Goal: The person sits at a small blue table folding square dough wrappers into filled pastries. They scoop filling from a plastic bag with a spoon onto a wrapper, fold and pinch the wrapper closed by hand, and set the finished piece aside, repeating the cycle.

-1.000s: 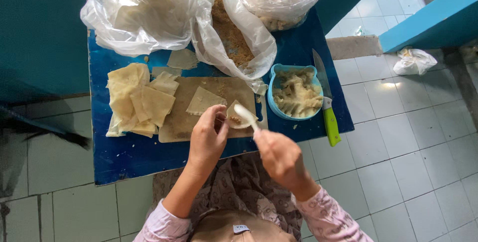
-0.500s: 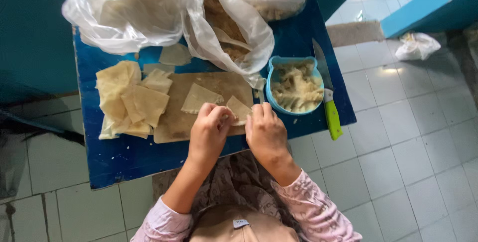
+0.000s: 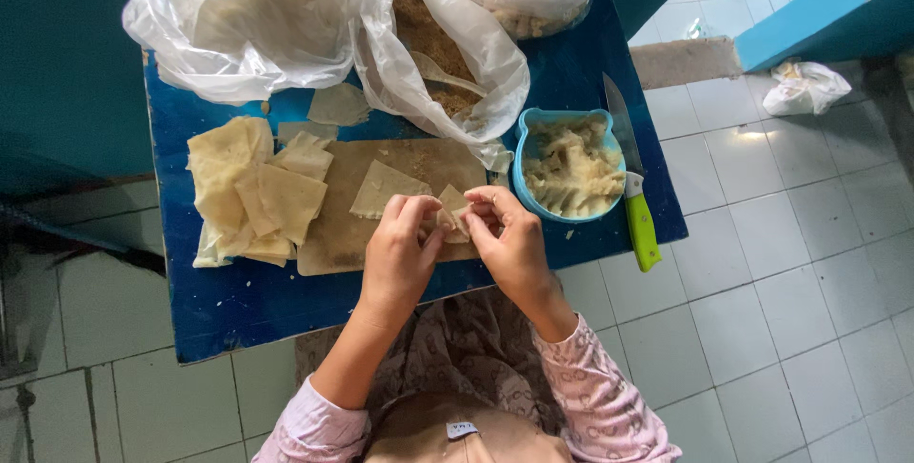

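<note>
**Both hands pinch a wrapper over the board**

A small pale wrapper [image 3: 451, 217] sits over the near right part of the brown board [image 3: 333, 239], grasped from both sides by the fingertips of the left hand [image 3: 400, 258] and right hand [image 3: 509, 244]. Just right stands a blue tub of filling [image 3: 568, 176], a green-handled knife [image 3: 636, 206] beside it. A stack of wrappers [image 3: 249, 192] lies left.

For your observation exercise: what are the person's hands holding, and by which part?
Both the left hand and right hand hold one small dough wrapper between them, fingers pinching its edges.
</note>
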### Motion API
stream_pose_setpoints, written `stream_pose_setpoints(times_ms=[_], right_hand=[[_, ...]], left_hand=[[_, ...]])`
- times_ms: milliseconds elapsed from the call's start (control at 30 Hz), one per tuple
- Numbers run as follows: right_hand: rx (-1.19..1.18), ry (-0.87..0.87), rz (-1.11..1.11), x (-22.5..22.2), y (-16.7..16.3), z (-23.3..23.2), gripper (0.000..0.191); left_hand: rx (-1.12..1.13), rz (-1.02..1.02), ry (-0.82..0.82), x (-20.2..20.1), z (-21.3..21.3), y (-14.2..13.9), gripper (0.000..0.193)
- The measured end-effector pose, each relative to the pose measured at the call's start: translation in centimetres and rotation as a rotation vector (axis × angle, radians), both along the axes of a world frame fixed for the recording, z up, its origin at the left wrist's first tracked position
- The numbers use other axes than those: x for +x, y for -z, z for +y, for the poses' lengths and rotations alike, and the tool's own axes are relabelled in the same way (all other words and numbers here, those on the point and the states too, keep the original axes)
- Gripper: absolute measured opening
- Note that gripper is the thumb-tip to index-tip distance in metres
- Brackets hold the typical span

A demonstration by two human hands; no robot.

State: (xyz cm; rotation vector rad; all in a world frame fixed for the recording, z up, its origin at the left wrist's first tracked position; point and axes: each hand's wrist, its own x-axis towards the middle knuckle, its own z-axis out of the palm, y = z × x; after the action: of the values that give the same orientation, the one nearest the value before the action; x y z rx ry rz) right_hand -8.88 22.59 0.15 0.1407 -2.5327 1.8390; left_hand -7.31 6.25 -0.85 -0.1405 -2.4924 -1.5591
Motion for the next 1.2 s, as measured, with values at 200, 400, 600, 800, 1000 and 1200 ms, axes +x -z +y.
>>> stream_pose_setpoints(times_ms=[200, 400, 600, 800, 1000, 1200], right_hand=[[0.137, 0.008, 0.116, 0.4, -0.2, -0.2, 0.03], [0.296, 0.097, 0.229, 1.3, 0.2, -0.9, 0.031], [0.257, 0.123, 0.356, 2.0, 1.0, -1.3, 0.033], [0.214, 0.013, 0.369, 2.3, 1.4, -1.7, 0.039], [0.264, 0.016, 0.318, 2.2, 0.4, -1.2, 0.05], [0.572, -0.212, 0.611, 1.7, -1.2, 1.4, 0.06]], left_hand=[[-0.028, -0.01, -0.001, 0.0, -0.1, -0.2, 0.03], [-0.045, 0.013, 0.035, 0.0, -0.3, -0.4, 0.008], [-0.06, -0.002, 0.04, -0.2, -0.4, -0.9, 0.009], [-0.05, -0.019, 0.019, -0.2, -0.5, -1.1, 0.022], [-0.136, 0.079, 0.073, 0.0, -0.6, -1.2, 0.008], [-0.172, 0.146, 0.178, 0.6, -1.5, -1.3, 0.016]])
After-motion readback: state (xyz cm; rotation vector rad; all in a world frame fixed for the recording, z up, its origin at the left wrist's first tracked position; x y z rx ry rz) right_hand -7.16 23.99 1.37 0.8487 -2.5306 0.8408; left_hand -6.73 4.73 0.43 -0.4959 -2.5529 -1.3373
